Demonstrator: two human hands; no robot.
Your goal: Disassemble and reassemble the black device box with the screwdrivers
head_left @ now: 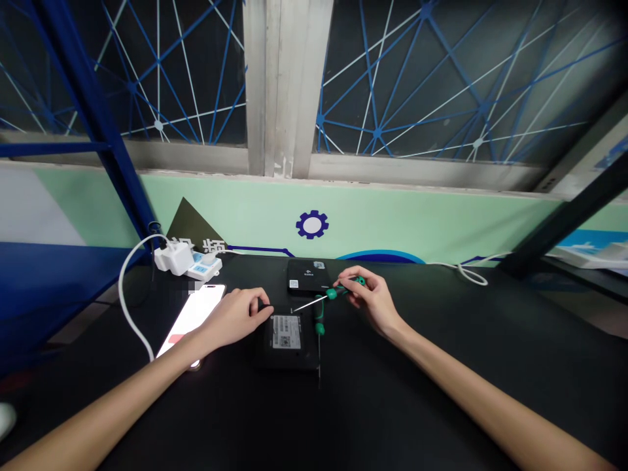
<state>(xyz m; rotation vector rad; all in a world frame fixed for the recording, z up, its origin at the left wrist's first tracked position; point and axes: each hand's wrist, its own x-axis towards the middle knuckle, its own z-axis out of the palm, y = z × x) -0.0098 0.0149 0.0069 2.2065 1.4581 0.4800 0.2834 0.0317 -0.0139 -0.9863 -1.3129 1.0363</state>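
A flat black electronic device [307, 350] with a white printed label lies in front of me on the black table. My left hand [240, 314] is at its upper left corner, fingers curled and thumb along the edge, holding it. In my right hand [370, 294] is a screwdriver [332, 294] with a green and black handle, pinched between the fingers. Its shaft slants down to the left, and the tip is at the device's upper part, above the label. A second green-handled screwdriver [320, 328] rests along the device's right side, its shaft pointing toward me.
Behind the device sits another flat black box [308, 276] with small stickers. On the left are a bright-screened phone [193, 320], a white power strip [203, 267], a plugged-in charger [174, 258] and a looping white cable [123, 297]. Another white cable [471, 278] lies at the back right.
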